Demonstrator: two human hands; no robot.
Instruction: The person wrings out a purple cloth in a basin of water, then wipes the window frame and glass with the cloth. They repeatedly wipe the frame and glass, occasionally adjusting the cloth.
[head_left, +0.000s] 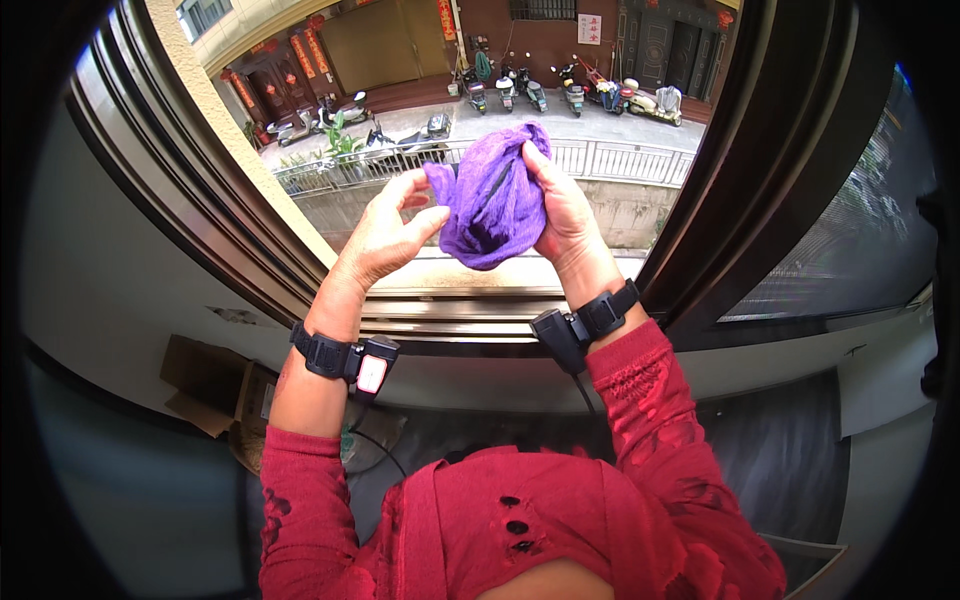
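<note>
My right hand grips a bunched purple cloth at its right side, with the thumb pressed over the upper edge. The cloth is folded into a loose, hollow bundle, and dark gaps show between its folds. To its left is my left hand, thumb and fingers spread apart. Its fingertips are at a loose flap of the cloth; whether they touch it is not clear. Both hands are raised in the opening of a sliding window, above its metal sill track.
Dark window frames stand at both sides. Outside, below, are a white railing and several parked scooters. Indoors, an open cardboard box stands at the lower left, beside a plastic bag. Black straps with devices circle both wrists, with cables hanging.
</note>
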